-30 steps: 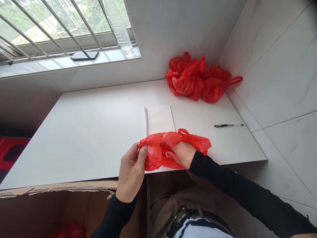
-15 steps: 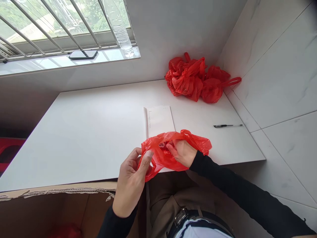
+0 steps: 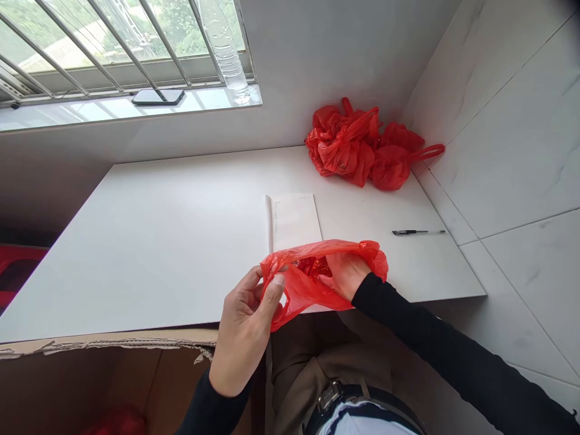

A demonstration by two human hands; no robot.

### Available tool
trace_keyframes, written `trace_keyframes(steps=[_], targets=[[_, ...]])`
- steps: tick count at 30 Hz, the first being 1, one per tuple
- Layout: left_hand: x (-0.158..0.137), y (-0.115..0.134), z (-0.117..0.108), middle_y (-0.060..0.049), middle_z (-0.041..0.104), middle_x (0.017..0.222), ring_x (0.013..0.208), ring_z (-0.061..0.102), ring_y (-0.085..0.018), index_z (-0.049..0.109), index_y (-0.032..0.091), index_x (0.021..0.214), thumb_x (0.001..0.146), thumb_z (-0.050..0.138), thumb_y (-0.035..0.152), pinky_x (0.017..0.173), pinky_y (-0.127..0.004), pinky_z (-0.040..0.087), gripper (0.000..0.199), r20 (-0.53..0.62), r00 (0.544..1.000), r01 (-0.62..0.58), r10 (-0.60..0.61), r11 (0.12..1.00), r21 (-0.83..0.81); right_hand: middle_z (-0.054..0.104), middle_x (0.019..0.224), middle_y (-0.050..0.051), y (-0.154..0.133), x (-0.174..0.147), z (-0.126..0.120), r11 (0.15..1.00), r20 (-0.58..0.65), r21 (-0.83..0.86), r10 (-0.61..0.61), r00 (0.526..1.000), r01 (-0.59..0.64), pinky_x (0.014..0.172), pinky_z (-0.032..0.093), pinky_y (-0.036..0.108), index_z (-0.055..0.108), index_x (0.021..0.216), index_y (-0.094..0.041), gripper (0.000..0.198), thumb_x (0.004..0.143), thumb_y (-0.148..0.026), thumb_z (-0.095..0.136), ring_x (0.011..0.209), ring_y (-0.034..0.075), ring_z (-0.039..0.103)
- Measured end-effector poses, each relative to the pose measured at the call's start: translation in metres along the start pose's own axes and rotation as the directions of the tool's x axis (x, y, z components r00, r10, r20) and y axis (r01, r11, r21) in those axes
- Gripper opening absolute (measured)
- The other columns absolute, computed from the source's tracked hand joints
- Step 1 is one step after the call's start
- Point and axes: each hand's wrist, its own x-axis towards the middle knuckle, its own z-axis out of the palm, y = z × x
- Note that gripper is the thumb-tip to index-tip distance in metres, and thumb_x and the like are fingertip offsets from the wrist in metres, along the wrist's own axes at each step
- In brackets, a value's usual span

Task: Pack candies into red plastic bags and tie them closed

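A thin red plastic bag (image 3: pixel 308 293) is held with its mouth spread wide at the table's front edge. My left hand (image 3: pixel 247 320) is closed on the bag's left rim near a handle, thumb on top. Inside the bag lie shiny red packets (image 3: pixel 312 266) with light and golden markings. My right hand (image 3: pixel 347 275) reaches into the bag from the right, its thumb beside the packets. The bag and the hand itself hide most of its fingers, so whether it grips a packet is unclear. Just behind the bag, an open notebook (image 3: pixel 295 220) lies partly covered by it.
On the white table (image 3: pixel 190 241), crumpled red bags (image 3: pixel 348 145) sit at the back right corner. A black pen (image 3: pixel 417 232) lies to the right. A phone (image 3: pixel 157 97) and a water bottle (image 3: pixel 231 66) are on the windowsill. A cardboard box (image 3: pixel 113 344) stands front left.
My right hand has moved right and deeper into the bag, and more of the red packets shows. The bag's mouth is stretched wider. My left hand keeps its hold on the rim.
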Motion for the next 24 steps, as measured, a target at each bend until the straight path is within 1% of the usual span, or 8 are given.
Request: trace_keyframes(steps=[2,6,8,11,13,17,21,24], targets=[[-0.001,0.001,0.001,0.004,0.050,0.071,0.059,0.042,-0.007,0.063,0.022,0.119,0.093,0.065,0.042,0.057,-0.019,0.041,0.033,0.037,0.999,0.006,-0.006,1.000,-0.009,0.066,0.115,0.018,0.002,0.001,-0.002,1.000,0.004,-0.002,-0.004,1.000,0.004,0.094,0.049,0.042,0.060,0.122,-0.006,0.041,0.087,-0.025,0.071,0.106,0.033,0.063],[-0.004,0.001,0.003,-0.001,0.060,0.093,0.073,0.052,-0.010,0.063,0.024,0.123,0.091,0.068,0.037,0.074,-0.025,0.050,0.036,0.084,0.996,0.009,-0.007,1.000,-0.029,0.070,0.106,0.014,0.006,0.005,-0.003,0.999,0.007,0.006,0.039,0.999,-0.039,0.092,0.050,0.038,0.063,0.117,-0.011,0.035,0.095,-0.038,0.062,0.102,0.031,0.066],[-0.004,0.001,0.003,-0.002,0.062,0.097,0.072,0.052,-0.009,0.062,0.024,0.125,0.091,0.068,0.037,0.072,-0.024,0.051,0.037,0.086,0.996,0.016,-0.012,0.999,-0.041,0.070,0.108,0.012,0.006,0.006,-0.006,0.998,-0.001,0.012,0.063,0.998,-0.063,0.094,0.049,0.037,0.062,0.118,-0.014,0.037,0.100,-0.044,0.054,0.104,0.029,0.066],[-0.005,0.000,0.001,-0.002,0.063,0.095,0.069,0.051,-0.009,0.060,0.023,0.128,0.093,0.066,0.039,0.065,-0.022,0.049,0.039,0.102,0.994,0.036,-0.031,0.998,-0.046,0.070,0.112,0.010,0.006,0.001,-0.013,0.998,0.023,0.006,0.068,0.997,-0.069,0.095,0.048,0.035,0.063,0.120,-0.016,0.034,0.102,-0.042,0.049,0.108,0.028,0.066],[-0.006,0.002,-0.001,-0.002,0.063,0.091,0.067,0.050,-0.009,0.059,0.023,0.129,0.093,0.065,0.039,0.063,-0.022,0.049,0.040,0.121,0.992,0.040,-0.035,0.998,-0.040,0.072,0.102,0.010,0.005,-0.006,-0.021,0.997,0.058,-0.017,0.074,0.996,-0.073,0.086,0.050,0.035,0.066,0.111,-0.016,0.028,0.103,-0.036,0.048,0.098,0.028,0.069],[-0.007,0.009,-0.001,0.000,0.060,0.083,0.064,0.048,-0.010,0.058,0.024,0.131,0.091,0.067,0.039,0.055,-0.021,0.047,0.043,0.100,0.995,0.018,-0.019,1.000,0.013,0.066,0.069,0.010,0.007,-0.027,-0.046,0.989,0.099,-0.086,0.127,0.987,-0.118,0.058,0.045,0.035,0.066,0.082,-0.015,0.039,0.105,-0.032,0.038,0.066,0.029,0.068],[-0.007,0.019,0.002,-0.003,0.064,0.087,0.068,0.053,-0.012,0.062,0.022,0.125,0.089,0.069,0.036,0.060,-0.023,0.051,0.039,0.087,0.995,-0.043,0.039,0.998,0.041,0.072,0.090,0.004,0.004,-0.054,-0.076,0.999,-0.042,0.052,0.003,0.999,-0.001,0.062,0.048,0.033,0.062,0.113,-0.021,0.022,0.104,-0.028,0.044,0.076,0.023,0.070],[-0.009,0.027,0.004,-0.004,0.067,0.091,0.074,0.059,-0.015,0.064,0.023,0.120,0.091,0.065,0.034,0.070,-0.026,0.054,0.031,0.116,0.990,-0.088,0.083,0.995,0.038,0.071,0.104,-0.001,-0.001,-0.074,-0.097,0.980,-0.243,0.175,-0.049,0.969,0.094,0.066,0.053,0.028,0.058,0.123,-0.027,0.022,0.104,-0.029,0.048,0.083,0.018,0.069]])
